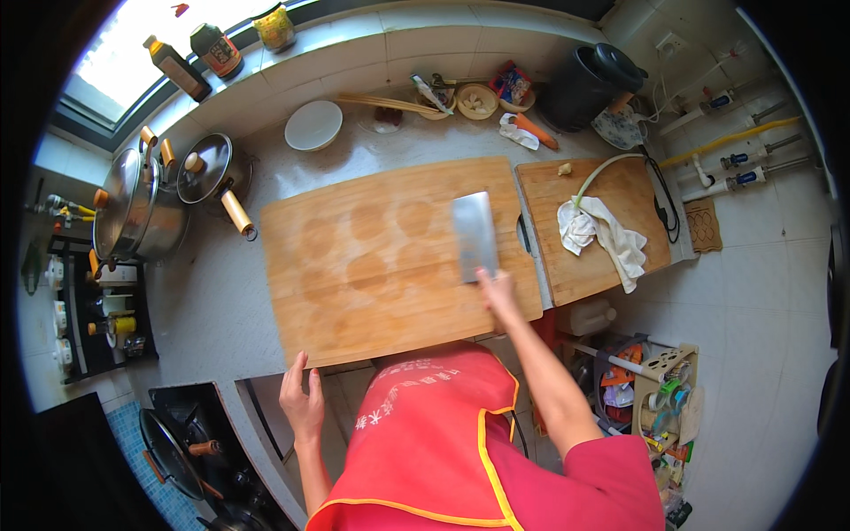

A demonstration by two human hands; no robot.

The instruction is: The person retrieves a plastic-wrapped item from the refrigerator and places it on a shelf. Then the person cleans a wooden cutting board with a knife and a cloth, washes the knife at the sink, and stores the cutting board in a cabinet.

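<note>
My right hand (495, 292) grips a cleaver (474, 229) by its handle, and the wide metal blade is over the right part of a large wooden cutting board (398, 325). Round damp-looking marks show on the board's surface. My left hand (302, 398) holds nothing; its thumb and fingers are apart beside the board's front left corner. To the right lies a smaller wooden board (554, 265) with white cloths (614, 239), a long green-white stalk (601, 166) and a small pale piece (564, 169) on it.
A steel pot (159, 219) and lidded saucepan (209, 172) stand left. Behind the boards are a white plate (313, 125), chopsticks (378, 102), small bowls (477, 101), a partly wrapped carrot (536, 131) and a black kettle (571, 89). A gas stove (206, 425) is lower left.
</note>
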